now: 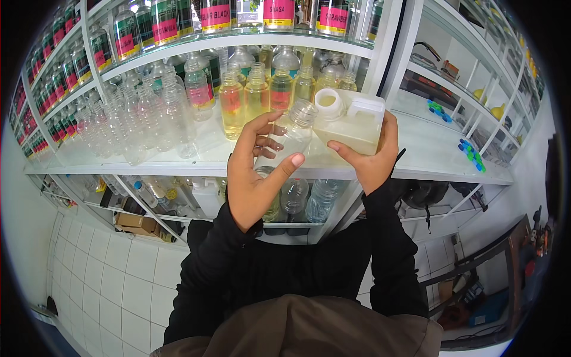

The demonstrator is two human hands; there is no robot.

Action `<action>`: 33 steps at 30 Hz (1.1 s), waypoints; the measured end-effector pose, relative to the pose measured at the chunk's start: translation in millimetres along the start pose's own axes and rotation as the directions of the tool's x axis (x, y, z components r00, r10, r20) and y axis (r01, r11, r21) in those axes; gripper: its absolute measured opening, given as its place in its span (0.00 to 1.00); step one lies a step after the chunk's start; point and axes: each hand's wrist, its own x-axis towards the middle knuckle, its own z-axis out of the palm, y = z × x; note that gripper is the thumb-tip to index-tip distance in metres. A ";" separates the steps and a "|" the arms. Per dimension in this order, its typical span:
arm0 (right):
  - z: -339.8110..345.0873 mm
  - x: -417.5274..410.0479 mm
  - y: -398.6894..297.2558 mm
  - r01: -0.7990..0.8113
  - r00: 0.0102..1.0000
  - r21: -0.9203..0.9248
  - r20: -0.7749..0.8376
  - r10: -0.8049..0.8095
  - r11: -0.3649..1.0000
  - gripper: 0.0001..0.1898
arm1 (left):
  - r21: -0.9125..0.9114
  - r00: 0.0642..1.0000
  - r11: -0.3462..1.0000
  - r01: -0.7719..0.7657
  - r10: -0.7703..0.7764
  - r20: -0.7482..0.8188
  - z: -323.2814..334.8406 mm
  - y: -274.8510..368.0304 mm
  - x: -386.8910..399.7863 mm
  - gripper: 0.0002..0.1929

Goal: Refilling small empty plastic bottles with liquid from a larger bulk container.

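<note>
Tilted a little, a clear plastic bottle [292, 134] without a cap is in my left hand [263, 172], its fingers behind and thumb in front. My right hand [372, 156] grips a translucent white plastic jerrycan [352, 131] by its right end. The jerrycan is uncapped, holds pale yellowish liquid, and its wide mouth is close to the right of the bottle's neck. Behind the hands stand open bottles of yellow liquid [232, 107]. Farther left is a group of empty clear bottles [142, 120].
Labelled bottles [165, 22] line the glass shelf [241, 40] above. Blue and green caps [472, 155] lie on the white counter [428, 147] to the right. Below the counter edge are more bottles [321, 198], a cardboard box [136, 223] and a black helmet [424, 194].
</note>
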 end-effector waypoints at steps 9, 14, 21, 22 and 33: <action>2.0 0.1 0.5 0.029 1.000 -0.044 0.008 -0.029 0.999 0.47 | 0.019 0.999 1.000 0.010 -0.009 -0.033 -1.0 3.3 -4.7 0.35; -0.9 1.0 2.2 0.007 1.000 -0.021 -0.023 -0.007 1.000 0.47 | 0.032 0.999 0.999 0.040 -0.040 0.002 3.6 0.2 -4.3 0.35; 1.0 1.3 -0.9 -0.022 1.000 0.017 -0.013 0.023 1.000 0.47 | 0.023 0.999 0.999 0.034 -0.034 -0.019 8.4 4.3 -1.5 0.36; 0.7 0.9 -0.6 -0.026 1.000 0.021 -0.012 0.026 0.999 0.46 | 0.023 0.999 0.999 0.041 -0.040 -0.018 8.5 4.7 -1.9 0.36; 1.4 2.0 -3.1 0.011 1.000 -0.035 0.013 -0.011 0.999 0.48 | 0.030 0.998 0.998 0.062 -0.061 -0.032 5.0 6.3 -6.1 0.36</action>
